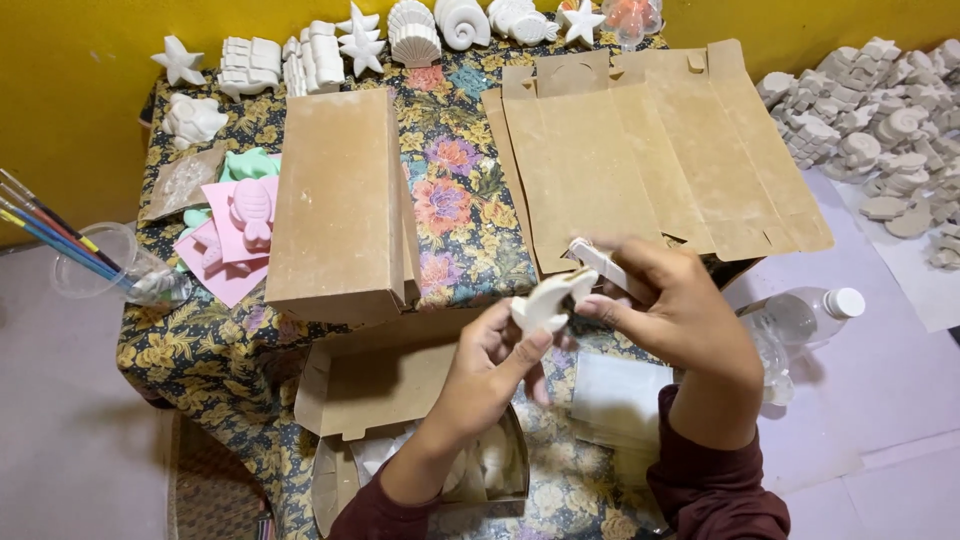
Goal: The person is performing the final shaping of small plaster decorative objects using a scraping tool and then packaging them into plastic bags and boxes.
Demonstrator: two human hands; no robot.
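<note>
Your left hand [490,365] pinches a white plaster figure [548,298] above the table's [455,215] front edge. Your right hand [675,305] closes its fingers on a flat white strip [598,262], touching the figure. An open box [385,385] lies just below.

Open box [400,400] near the bottom edge: contents mostly hidden behind left hand [490,375] & forearm, only white bits show, shapes unclear. Right hand [680,315] covers most of the small white strip [597,260] it pinches and part of the white plaster figure [545,300], so figure's form can't be told exactly. Brushes [45,230] cut off at left edge, pile of white casts [890,130] cut at right, sleeves at bottom.
</note>
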